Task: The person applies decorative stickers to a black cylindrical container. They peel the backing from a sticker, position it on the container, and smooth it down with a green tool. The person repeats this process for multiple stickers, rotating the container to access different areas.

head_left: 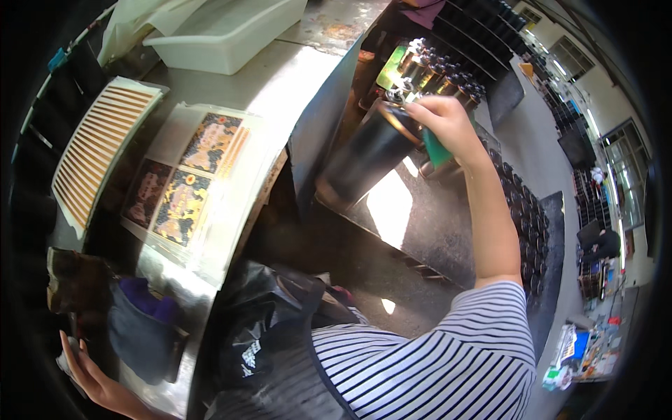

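Black, glossy metal tumbler (367,157) lay tilted upper centre, long axis running lower-left; right hand (444,122) pinching its top end; left hand (91,381) far off, grip unclear.

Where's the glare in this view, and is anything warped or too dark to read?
Head view: glare whitens the metal table and the dark tray below the black bottle; edges bow toward the black rim; the left hand sits in shadow, slightly blurred.

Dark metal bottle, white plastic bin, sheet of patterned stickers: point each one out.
dark metal bottle (367,157), head view, middle of its glossy body, held by the right hand (448,122).
white plastic bin (224,35), head view, its near side wall.
sheet of patterned stickers (185,182), head view, its printed middle.
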